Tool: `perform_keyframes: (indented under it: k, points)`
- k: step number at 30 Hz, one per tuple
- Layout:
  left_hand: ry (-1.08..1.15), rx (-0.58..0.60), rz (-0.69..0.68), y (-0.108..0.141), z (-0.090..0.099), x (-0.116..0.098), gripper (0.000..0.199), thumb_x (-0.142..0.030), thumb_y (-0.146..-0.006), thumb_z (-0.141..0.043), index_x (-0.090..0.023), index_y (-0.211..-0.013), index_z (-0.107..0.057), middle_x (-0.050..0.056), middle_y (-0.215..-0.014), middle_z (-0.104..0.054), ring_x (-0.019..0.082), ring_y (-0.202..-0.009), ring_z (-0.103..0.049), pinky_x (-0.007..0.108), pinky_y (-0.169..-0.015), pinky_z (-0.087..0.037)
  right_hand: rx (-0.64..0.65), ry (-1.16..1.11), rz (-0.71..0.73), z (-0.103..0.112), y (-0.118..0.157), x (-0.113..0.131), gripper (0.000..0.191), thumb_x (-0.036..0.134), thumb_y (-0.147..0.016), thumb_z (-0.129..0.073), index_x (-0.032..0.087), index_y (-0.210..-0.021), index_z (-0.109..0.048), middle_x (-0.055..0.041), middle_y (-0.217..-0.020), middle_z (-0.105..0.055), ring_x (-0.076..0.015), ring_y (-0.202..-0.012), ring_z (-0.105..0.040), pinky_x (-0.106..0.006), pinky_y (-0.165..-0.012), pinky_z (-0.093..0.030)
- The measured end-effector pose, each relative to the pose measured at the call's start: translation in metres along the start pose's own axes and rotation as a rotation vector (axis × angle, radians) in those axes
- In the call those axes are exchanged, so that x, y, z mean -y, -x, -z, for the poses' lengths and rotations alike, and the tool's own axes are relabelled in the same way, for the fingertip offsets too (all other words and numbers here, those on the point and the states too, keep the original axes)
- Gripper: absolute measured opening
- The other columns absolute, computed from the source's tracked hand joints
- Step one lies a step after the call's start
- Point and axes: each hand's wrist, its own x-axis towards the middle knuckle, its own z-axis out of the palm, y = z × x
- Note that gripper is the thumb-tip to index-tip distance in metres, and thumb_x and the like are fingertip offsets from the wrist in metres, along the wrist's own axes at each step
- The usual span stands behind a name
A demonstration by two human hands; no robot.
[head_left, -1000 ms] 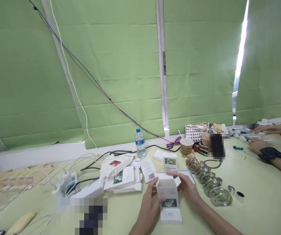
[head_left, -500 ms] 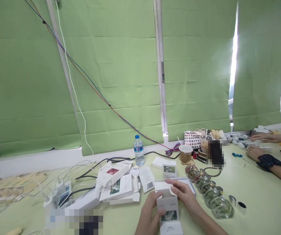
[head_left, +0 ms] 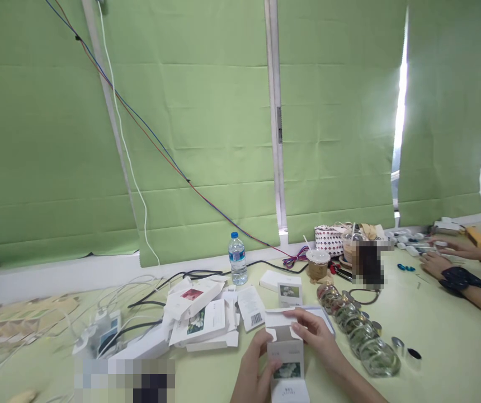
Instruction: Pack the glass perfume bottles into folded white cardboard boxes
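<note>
The left hand [head_left: 258, 362] pinches the side of a white flower-print carton [head_left: 283, 354] lying between both hands; the right hand [head_left: 316, 334] grips its upper end, left of glass bottles [head_left: 358, 331].

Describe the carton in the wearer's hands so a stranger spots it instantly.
On the green table, come nearer and right from the blue-capped water bottle. There, the left hand holds a white carton, the right hand touching its far end. Unlike the piled boxes to its left, it's held, flaps open.
</note>
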Motion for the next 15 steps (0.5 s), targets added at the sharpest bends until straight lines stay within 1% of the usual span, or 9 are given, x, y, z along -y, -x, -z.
perform_keyframes:
  k: [2,5,9,13,15]
  points:
    - [-0.034,0.073,-0.021,-0.002,0.003,-0.007,0.024,-0.032,-0.081,-0.063,-0.020,-0.102,-0.062,0.008,-0.105,-0.066,0.024,-0.096,-0.062,0.034,-0.089,-0.051,-0.006,0.023,0.026,0.000,0.001,0.005,0.033,0.050,-0.074,-0.069,0.024,-0.093,-0.076,-0.0029,-0.086,-0.059,-0.0167,-0.074,-0.051,-0.025,-0.064,-0.042]
    - [-0.076,0.141,-0.040,-0.004,0.006,-0.013,0.023,-0.027,-0.083,-0.060,-0.020,-0.105,-0.060,0.007,-0.104,-0.066,0.023,-0.096,-0.062,0.032,-0.088,-0.051,-0.029,0.050,0.053,0.000,0.002,0.008,0.031,0.049,-0.073,-0.070,0.023,-0.090,-0.076,-0.0019,-0.080,-0.057,-0.0155,-0.069,-0.049,-0.025,-0.062,-0.040]
    - [-0.073,0.130,-0.004,-0.004,0.006,-0.012,0.024,-0.025,-0.083,-0.060,-0.020,-0.106,-0.058,0.008,-0.106,-0.065,0.024,-0.097,-0.062,0.034,-0.089,-0.051,-0.018,0.050,0.065,0.001,0.001,0.006,0.030,0.048,-0.074,-0.070,0.022,-0.087,-0.074,-0.0009,-0.076,-0.055,-0.0139,-0.064,-0.046,-0.024,-0.058,-0.038]
    - [-0.062,0.121,0.040,-0.004,0.005,-0.011,0.026,-0.024,-0.080,-0.062,-0.020,-0.106,-0.058,0.008,-0.107,-0.065,0.024,-0.098,-0.063,0.036,-0.091,-0.050,0.013,0.069,0.084,0.001,0.000,0.005,0.029,0.048,-0.078,-0.066,0.020,-0.084,-0.072,-0.0023,-0.079,-0.059,-0.0143,-0.066,-0.049,-0.024,-0.058,-0.038]
    - [-0.052,0.115,0.069,-0.004,0.004,-0.012,0.029,-0.024,-0.079,-0.063,-0.021,-0.108,-0.058,0.008,-0.109,-0.065,0.024,-0.099,-0.063,0.036,-0.091,-0.050,0.027,0.078,0.067,0.000,0.000,0.006,0.031,0.050,-0.080,-0.063,0.020,-0.086,-0.071,-0.0022,-0.079,-0.060,-0.0135,-0.064,-0.048,-0.024,-0.056,-0.037]
